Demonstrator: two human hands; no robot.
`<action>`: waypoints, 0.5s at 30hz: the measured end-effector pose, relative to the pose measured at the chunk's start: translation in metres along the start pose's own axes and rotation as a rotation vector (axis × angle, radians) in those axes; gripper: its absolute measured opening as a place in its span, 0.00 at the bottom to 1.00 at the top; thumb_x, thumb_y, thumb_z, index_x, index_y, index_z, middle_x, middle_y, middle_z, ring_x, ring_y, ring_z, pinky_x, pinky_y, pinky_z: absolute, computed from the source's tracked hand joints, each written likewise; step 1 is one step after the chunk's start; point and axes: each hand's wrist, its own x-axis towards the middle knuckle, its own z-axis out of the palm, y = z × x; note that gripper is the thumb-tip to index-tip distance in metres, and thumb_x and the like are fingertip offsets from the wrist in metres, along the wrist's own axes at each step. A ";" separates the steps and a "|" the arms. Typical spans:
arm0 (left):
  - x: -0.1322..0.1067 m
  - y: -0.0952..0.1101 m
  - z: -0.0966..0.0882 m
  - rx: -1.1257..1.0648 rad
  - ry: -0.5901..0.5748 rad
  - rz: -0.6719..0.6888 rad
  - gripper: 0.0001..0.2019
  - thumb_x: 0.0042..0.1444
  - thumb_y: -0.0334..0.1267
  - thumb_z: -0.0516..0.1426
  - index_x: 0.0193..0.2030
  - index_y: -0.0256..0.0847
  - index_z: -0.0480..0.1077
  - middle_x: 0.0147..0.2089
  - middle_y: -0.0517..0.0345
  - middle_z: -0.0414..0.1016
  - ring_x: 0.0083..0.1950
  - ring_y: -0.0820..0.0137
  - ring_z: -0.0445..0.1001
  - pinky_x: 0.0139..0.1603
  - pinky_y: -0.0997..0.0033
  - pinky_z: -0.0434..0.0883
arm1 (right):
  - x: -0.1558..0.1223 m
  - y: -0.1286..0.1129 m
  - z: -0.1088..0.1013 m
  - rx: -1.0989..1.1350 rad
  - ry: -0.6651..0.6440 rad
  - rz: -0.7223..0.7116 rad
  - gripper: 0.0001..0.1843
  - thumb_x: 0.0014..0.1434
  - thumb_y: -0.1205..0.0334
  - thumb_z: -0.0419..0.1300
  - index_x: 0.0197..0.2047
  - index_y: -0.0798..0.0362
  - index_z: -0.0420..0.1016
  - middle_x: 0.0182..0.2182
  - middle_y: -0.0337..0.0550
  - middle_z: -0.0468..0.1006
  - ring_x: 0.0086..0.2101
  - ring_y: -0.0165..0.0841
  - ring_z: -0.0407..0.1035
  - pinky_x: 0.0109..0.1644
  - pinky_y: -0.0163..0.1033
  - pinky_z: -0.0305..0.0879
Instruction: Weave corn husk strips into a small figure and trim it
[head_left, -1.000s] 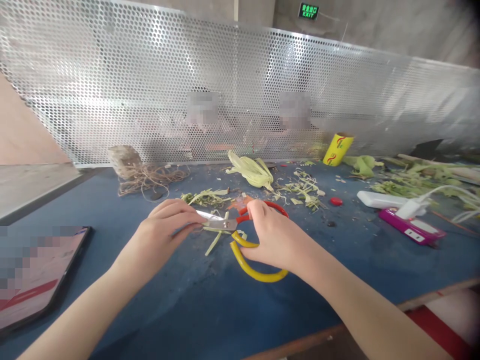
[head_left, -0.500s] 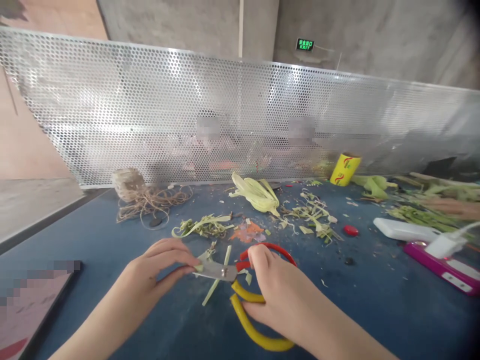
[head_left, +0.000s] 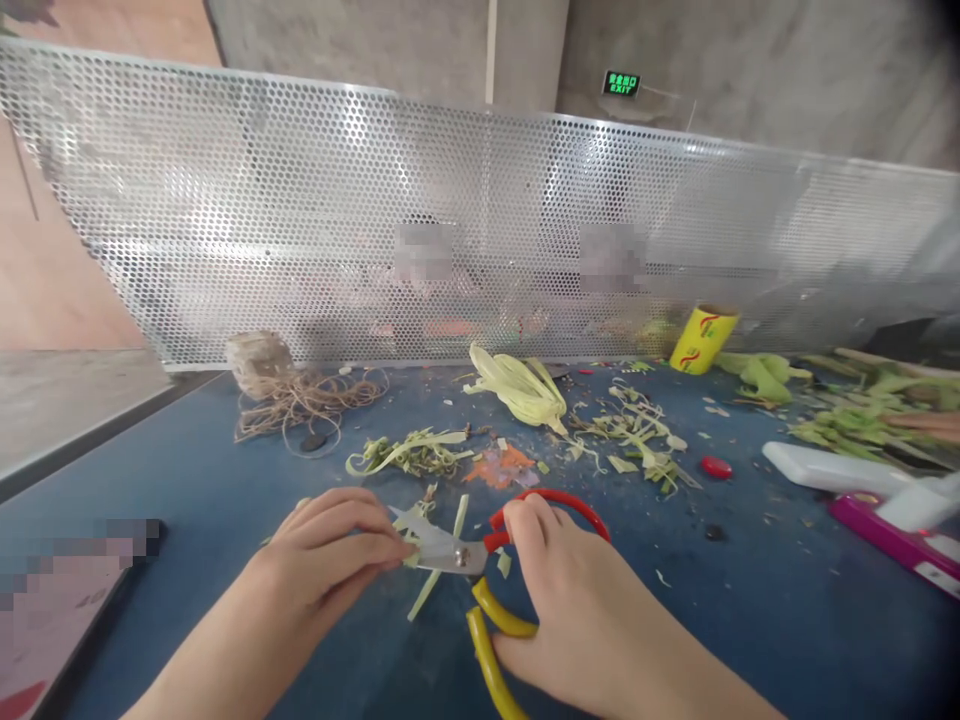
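Note:
My right hand (head_left: 551, 570) grips a pair of scissors (head_left: 442, 552) with one red and one yellow handle. The scissor blades are spread apart and point left. At the blades, my left hand (head_left: 337, 545) pinches a small pale green piece of husk (head_left: 411, 557), mostly hidden by its fingers. A narrow green strip (head_left: 424, 597) lies on the blue tabletop beneath the blades. Just beyond them is a small heap of shredded green husk (head_left: 412, 455), with orange and purple scraps (head_left: 504, 466) to its right.
A pale corn husk (head_left: 517, 390) lies farther back, near a perforated metal screen (head_left: 300, 220). Tangled twine (head_left: 300, 400) sits at left, a yellow roll (head_left: 703, 340) at right. A purple power strip (head_left: 885, 535) and another person's hand (head_left: 930, 425) are at far right.
My left hand has moved slightly right, its fingers now closer in against the blades. The scissor blades have spread wider. The whole view has shifted a little.

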 end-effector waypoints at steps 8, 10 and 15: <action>-0.001 -0.008 -0.011 0.030 0.014 -0.016 0.08 0.53 0.34 0.55 0.34 0.52 0.74 0.35 0.64 0.75 0.42 0.72 0.71 0.45 0.78 0.66 | -0.004 -0.002 -0.001 -0.008 -0.018 -0.024 0.20 0.39 0.60 0.56 0.39 0.53 0.60 0.36 0.48 0.67 0.35 0.42 0.64 0.35 0.47 0.65; -0.001 -0.011 -0.014 0.049 0.077 -0.081 0.07 0.53 0.37 0.55 0.34 0.52 0.74 0.38 0.63 0.76 0.43 0.71 0.71 0.46 0.76 0.66 | -0.005 -0.002 -0.003 -0.018 -0.022 -0.017 0.20 0.39 0.60 0.56 0.39 0.53 0.60 0.36 0.48 0.67 0.35 0.42 0.65 0.34 0.47 0.65; 0.002 -0.009 -0.015 0.052 0.168 -0.233 0.10 0.52 0.45 0.53 0.31 0.49 0.75 0.35 0.61 0.77 0.39 0.69 0.74 0.43 0.74 0.70 | -0.004 0.002 -0.007 -0.088 -0.012 0.032 0.20 0.40 0.58 0.57 0.39 0.53 0.59 0.35 0.47 0.67 0.33 0.42 0.66 0.32 0.46 0.65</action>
